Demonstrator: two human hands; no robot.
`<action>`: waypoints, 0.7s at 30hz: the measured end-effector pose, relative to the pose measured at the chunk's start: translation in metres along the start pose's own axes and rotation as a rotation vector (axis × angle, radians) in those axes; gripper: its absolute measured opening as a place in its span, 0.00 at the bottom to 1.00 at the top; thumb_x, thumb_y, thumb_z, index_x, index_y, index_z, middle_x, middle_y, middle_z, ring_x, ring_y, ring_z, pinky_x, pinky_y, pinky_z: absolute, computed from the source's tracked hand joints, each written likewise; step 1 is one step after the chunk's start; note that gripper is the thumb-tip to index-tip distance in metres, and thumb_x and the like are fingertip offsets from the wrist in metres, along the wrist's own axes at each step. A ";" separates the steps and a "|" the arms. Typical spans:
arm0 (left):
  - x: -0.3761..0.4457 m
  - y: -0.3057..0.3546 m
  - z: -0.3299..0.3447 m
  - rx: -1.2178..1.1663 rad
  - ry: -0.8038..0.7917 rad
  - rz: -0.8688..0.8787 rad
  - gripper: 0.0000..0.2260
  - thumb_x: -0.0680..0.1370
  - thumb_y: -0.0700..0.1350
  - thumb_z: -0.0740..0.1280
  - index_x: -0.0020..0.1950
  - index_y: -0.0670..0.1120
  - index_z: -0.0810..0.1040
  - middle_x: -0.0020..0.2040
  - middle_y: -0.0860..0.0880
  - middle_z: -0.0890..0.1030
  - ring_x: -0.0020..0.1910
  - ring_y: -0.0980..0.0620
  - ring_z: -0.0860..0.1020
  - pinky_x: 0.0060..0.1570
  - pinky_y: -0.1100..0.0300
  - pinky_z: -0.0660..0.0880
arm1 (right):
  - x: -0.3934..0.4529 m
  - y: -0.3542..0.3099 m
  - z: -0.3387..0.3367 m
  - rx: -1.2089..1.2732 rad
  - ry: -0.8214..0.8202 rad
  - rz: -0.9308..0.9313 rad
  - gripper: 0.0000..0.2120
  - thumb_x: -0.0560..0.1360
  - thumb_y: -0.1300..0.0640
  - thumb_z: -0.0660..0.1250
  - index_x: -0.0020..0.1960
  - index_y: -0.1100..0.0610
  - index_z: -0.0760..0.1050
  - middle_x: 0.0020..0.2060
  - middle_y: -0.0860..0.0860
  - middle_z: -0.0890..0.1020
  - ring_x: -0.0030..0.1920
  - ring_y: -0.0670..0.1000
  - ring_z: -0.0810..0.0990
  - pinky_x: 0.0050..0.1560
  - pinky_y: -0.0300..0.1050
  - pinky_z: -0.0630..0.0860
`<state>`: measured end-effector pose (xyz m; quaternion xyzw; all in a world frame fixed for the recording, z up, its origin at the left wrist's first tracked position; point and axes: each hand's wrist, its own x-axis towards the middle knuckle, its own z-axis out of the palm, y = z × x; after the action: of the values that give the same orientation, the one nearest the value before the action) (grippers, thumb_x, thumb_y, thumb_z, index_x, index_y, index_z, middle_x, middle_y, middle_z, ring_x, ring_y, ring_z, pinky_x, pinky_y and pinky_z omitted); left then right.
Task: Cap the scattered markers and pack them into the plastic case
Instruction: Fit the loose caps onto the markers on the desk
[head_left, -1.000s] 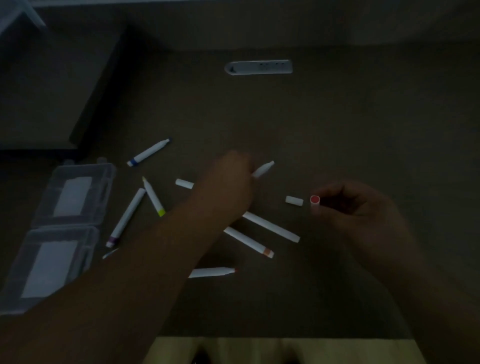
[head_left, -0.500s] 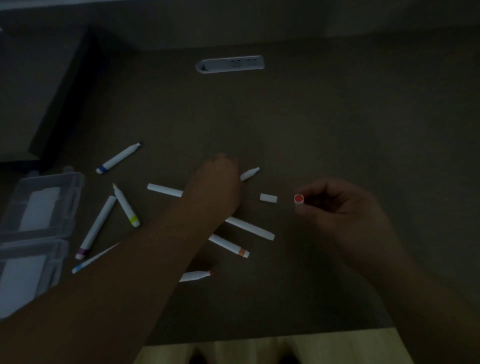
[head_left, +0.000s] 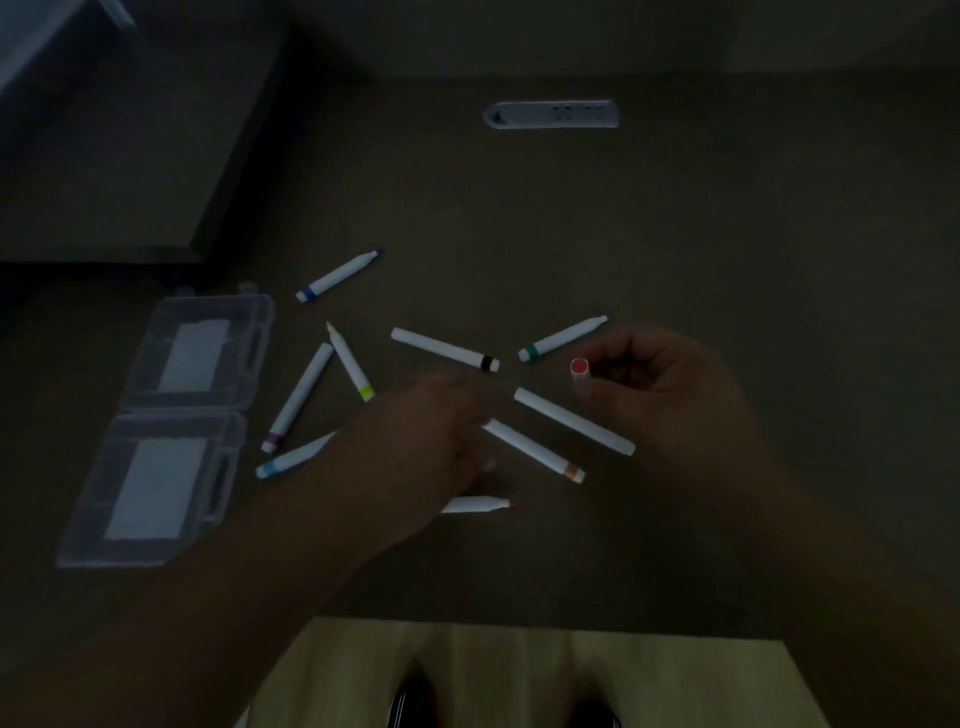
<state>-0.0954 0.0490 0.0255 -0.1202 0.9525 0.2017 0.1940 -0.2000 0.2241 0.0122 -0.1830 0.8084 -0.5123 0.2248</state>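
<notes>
A dim brown desk (head_left: 727, 249) carries everything here. At its left edge lies the clear plastic case (head_left: 171, 421), folded open flat, both halves showing pale rectangles inside. Far back sits a white power strip (head_left: 551, 115).

The left hand (head_left: 431, 452) reaches in over the middle of the markers, back up, its fingers curled under and blurred; I cannot tell whether it has hold of anything. The right hand (head_left: 665, 384) is curled, its fingertips pinching a red cap (head_left: 579, 370) with the red end facing the camera.

The markers are scattered between the case and the right hand: a plain white one (head_left: 574, 428) just below the red cap, an orange-banded one (head_left: 535, 451) beside it, a black-banded one (head_left: 445, 349), a teal-banded one (head_left: 563, 339), a blue-banded one (head_left: 338, 275), a purple-banded one (head_left: 298, 397), a yellow-banded one (head_left: 350, 361) uncapped and tip pointing away, a light-blue one (head_left: 293, 457) partly under the left wrist, and an uncapped red-tipped one (head_left: 480, 504) just below the left hand
</notes>
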 end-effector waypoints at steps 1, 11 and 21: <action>-0.008 -0.003 0.003 0.019 -0.044 0.013 0.11 0.78 0.52 0.66 0.60 0.53 0.76 0.56 0.55 0.74 0.53 0.59 0.73 0.53 0.64 0.72 | -0.001 -0.002 0.004 0.013 -0.009 -0.005 0.09 0.72 0.58 0.72 0.44 0.43 0.79 0.44 0.33 0.80 0.45 0.32 0.79 0.37 0.28 0.76; -0.031 -0.027 0.051 0.131 -0.103 0.078 0.13 0.80 0.50 0.62 0.64 0.53 0.72 0.63 0.52 0.71 0.61 0.53 0.68 0.62 0.58 0.67 | -0.004 -0.013 0.040 -0.010 -0.045 -0.052 0.08 0.72 0.57 0.73 0.46 0.45 0.80 0.44 0.37 0.83 0.46 0.35 0.81 0.43 0.29 0.77; -0.025 -0.019 0.032 -1.118 0.105 -0.366 0.04 0.76 0.44 0.68 0.46 0.53 0.78 0.40 0.53 0.82 0.37 0.59 0.81 0.36 0.64 0.76 | 0.000 -0.031 0.028 0.060 -0.026 -0.050 0.08 0.71 0.58 0.72 0.44 0.44 0.79 0.45 0.43 0.83 0.46 0.40 0.81 0.43 0.33 0.78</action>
<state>-0.0566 0.0501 0.0028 -0.3763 0.6738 0.6302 0.0852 -0.1821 0.1907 0.0295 -0.2030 0.7848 -0.5394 0.2278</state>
